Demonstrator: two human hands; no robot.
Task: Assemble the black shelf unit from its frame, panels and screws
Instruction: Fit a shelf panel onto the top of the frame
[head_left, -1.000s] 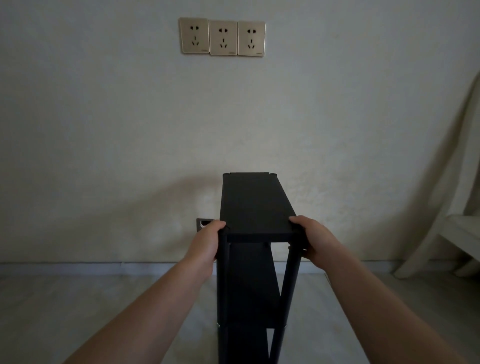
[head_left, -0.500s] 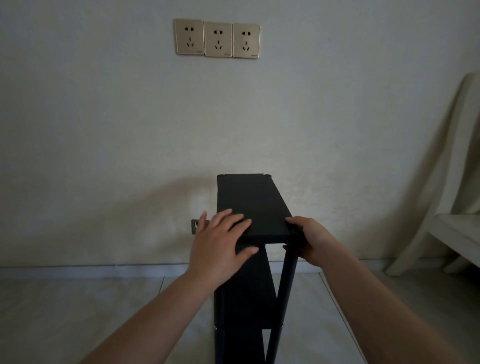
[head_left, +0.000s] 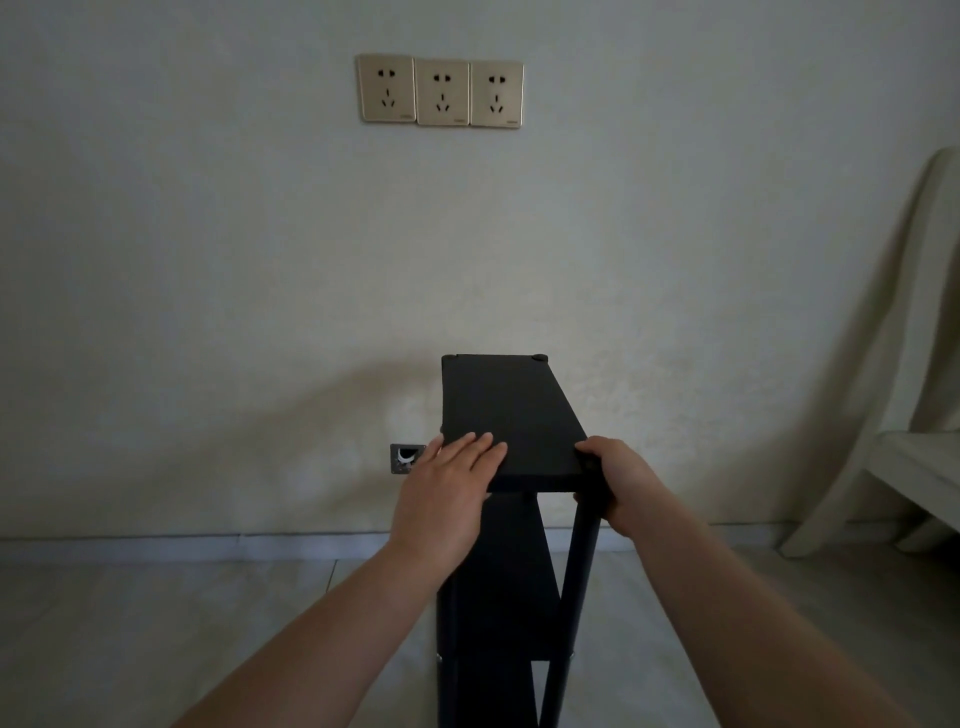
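Observation:
The black shelf unit (head_left: 511, 410) stands upright on the floor in front of me, its narrow end toward me and its far end near the wall. Lower panels show between its black posts. My left hand (head_left: 447, 488) lies flat with straight fingers on the near left part of the top panel. My right hand (head_left: 621, 483) grips the near right corner, fingers curled round the top of the post there.
A pale wall rises just behind the shelf, with three gold sockets (head_left: 440, 92) high up and a small open wall box (head_left: 407, 458) low on the left. A cloth-draped white seat (head_left: 904, 457) stands at the right. The floor (head_left: 156, 623) is pale tile.
My left hand let go of the near left corner and moved onto the top panel, where it now lies flat. My right hand has kept its grip on the right corner.

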